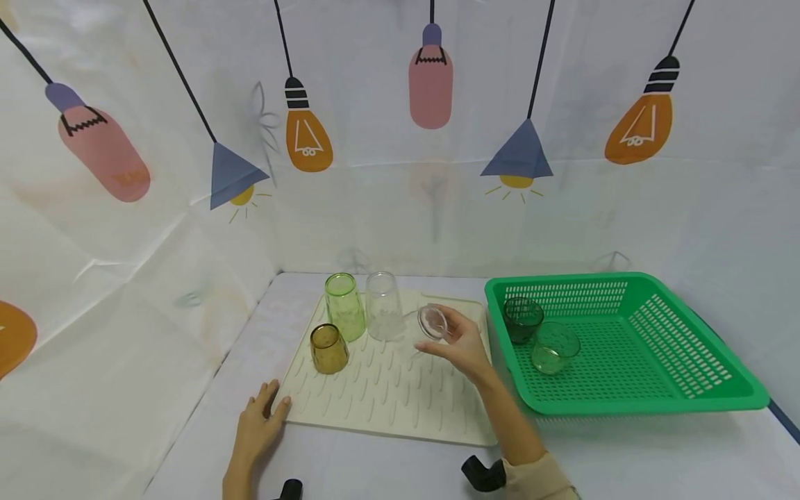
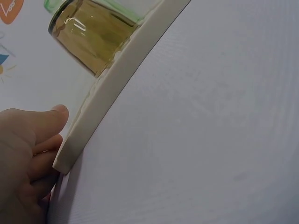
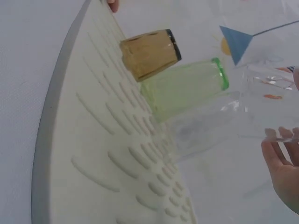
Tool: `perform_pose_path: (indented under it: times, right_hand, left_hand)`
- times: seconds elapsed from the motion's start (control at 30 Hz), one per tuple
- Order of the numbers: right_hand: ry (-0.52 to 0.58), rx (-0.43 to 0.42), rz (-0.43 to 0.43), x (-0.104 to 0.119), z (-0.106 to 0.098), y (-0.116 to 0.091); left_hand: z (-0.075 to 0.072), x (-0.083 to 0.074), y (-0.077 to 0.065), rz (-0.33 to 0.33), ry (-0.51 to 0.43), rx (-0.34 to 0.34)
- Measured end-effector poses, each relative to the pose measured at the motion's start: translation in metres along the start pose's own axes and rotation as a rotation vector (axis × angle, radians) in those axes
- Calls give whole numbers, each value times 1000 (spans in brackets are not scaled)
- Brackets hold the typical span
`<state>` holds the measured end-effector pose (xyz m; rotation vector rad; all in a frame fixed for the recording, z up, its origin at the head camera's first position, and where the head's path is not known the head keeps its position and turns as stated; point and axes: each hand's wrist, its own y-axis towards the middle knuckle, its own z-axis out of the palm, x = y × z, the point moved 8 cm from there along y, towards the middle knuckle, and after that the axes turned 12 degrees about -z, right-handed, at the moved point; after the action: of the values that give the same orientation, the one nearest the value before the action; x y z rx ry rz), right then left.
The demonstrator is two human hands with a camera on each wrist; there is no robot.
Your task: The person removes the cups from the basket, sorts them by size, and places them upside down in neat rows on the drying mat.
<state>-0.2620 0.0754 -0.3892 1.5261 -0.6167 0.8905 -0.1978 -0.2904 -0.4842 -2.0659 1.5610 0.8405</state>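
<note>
My right hand [image 1: 459,344] holds a small clear drinking glass [image 1: 432,322] between thumb and fingers above the right part of the cream drying mat [image 1: 400,403]. In the right wrist view the same glass [image 3: 264,102] is tilted. A tall clear glass [image 1: 384,309], a tall light-green glass [image 1: 346,309] and a short amber glass [image 1: 329,351] stand at the mat's left and back. My left hand [image 1: 257,423] rests at the mat's front left corner, its thumb [image 2: 51,122] and fingers beside the edge, holding no glass.
A green plastic basket [image 1: 625,403] stands to the right of the mat. Inside its left end are a dark green glass [image 1: 522,321] and a lighter green glass [image 1: 555,347]. A white sheet printed with lamps [image 1: 387,215] hangs behind the table.
</note>
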Motion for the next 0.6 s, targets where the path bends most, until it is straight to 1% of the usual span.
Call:
perform_pose_path:
  times: [0.1, 0.23, 0.43, 0.6]
  right_hand:
    - [1, -1, 0, -9, 7, 1]
    - [7, 9, -2, -21, 18, 4]
    - [5, 35, 34, -33, 36, 6]
    - [19, 63, 60, -23, 50, 8]
  left_hand:
    - [-2, -3, -1, 70, -14, -57]
    - [-3, -6, -2, 119, -24, -98]
    - [-1, -5, -2, 130, 6, -83]
    - [-1, -5, -2, 146, 30, -85]
